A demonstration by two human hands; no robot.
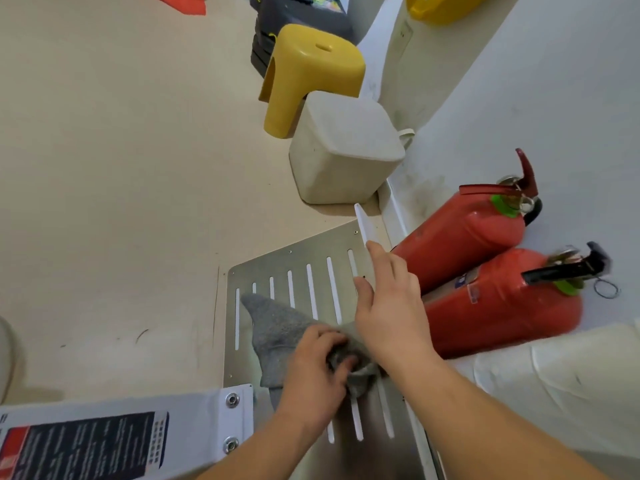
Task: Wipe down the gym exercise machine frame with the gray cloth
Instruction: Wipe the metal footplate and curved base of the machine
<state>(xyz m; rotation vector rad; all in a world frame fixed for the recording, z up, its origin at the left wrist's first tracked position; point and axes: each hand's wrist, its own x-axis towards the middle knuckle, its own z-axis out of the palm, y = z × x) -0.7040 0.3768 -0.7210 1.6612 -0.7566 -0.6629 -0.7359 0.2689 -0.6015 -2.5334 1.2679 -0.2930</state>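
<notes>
Gray cloth (277, 327) lay bunched mid-way across the slotted metal plate (263, 268) | left hand (311, 372) clutched a fold of it, fingers curled | right hand (388, 306) flat with straight fingers at the plate's right edge | step, judged: wiping under way | next likely calls for firm strokes along the plate's slots

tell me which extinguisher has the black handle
The lower extinguisher, the one nearer the camera. Its handle is black, while the upper extinguisher has a red one.
</notes>
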